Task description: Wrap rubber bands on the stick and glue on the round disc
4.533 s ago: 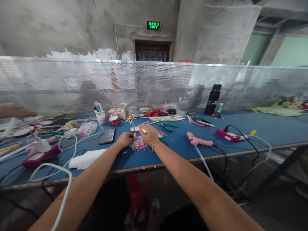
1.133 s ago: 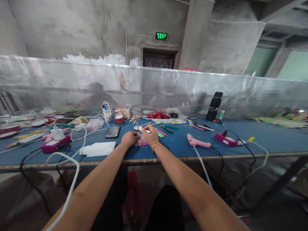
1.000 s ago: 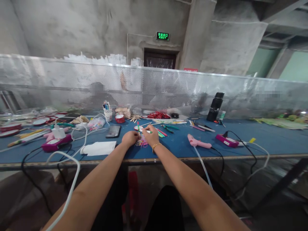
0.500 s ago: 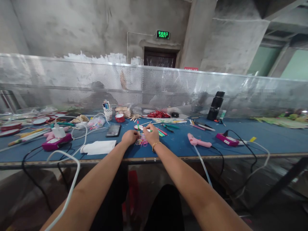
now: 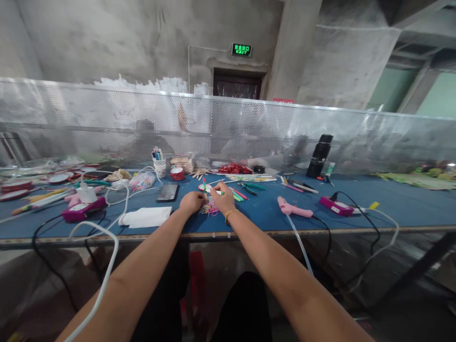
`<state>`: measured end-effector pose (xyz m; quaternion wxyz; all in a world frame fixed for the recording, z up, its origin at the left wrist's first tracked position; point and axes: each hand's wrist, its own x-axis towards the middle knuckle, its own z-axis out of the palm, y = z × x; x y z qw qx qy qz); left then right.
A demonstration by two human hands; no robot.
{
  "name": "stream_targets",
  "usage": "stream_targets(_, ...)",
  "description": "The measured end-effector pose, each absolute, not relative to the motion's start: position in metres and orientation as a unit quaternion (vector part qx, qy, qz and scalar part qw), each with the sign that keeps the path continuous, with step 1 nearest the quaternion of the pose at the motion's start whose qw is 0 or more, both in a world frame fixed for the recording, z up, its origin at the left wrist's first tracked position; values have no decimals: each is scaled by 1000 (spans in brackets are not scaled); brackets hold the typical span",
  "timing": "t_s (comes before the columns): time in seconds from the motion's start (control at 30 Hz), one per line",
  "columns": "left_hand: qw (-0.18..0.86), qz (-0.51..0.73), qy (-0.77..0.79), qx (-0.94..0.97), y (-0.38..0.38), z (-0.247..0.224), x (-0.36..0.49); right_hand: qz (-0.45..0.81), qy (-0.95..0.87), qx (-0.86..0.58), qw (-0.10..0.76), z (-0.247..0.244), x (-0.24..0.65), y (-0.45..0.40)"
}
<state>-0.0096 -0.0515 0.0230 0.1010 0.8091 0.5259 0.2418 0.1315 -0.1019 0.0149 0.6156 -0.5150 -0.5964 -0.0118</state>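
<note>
My left hand (image 5: 191, 203) is closed in a pinch on a small upright craft stick (image 5: 204, 186) with red and green bands. From the other side my right hand (image 5: 223, 199) grips a white marker pen (image 5: 218, 193) with a green end, close beside the stick. The pen's tip is too small to make out. Under both hands lies a loose heap of thin coloured strands (image 5: 211, 208). Several coloured markers (image 5: 238, 194) rest just past my right hand, and a white round piece sits behind the stick.
A pink glue gun (image 5: 294, 209) lies to the right, near a purple power block (image 5: 337, 207) with cables. On the left are a white cloth (image 5: 146, 217), a phone (image 5: 167, 193) and another purple block (image 5: 83, 209). Pliers (image 5: 249, 188), red pieces (image 5: 235, 168) and a black bottle (image 5: 319, 156) stand farther back.
Almost nothing differs. My right hand has shifted very slightly left with the marker pen, staying at the stick; my left hand keeps its pinch.
</note>
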Motion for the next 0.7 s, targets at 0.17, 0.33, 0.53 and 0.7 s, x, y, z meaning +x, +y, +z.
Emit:
stream_targets(0.17, 105, 244, 530, 805, -51, 22, -9, -15, -598, -526, 604, 15, 131, -102)
stream_targets(0.33, 103, 235, 530, 808, -51, 23, -9, -23, -581, -536, 612, 17, 132, -104)
stream_targets(0.53, 96, 231, 530, 810, -50, 23, -10, -10, -594, -522, 612, 16, 131, -103)
stream_targets(0.7, 96, 231, 530, 810, -48, 21, -10, -19, -580, -541, 609, 17, 131, -104)
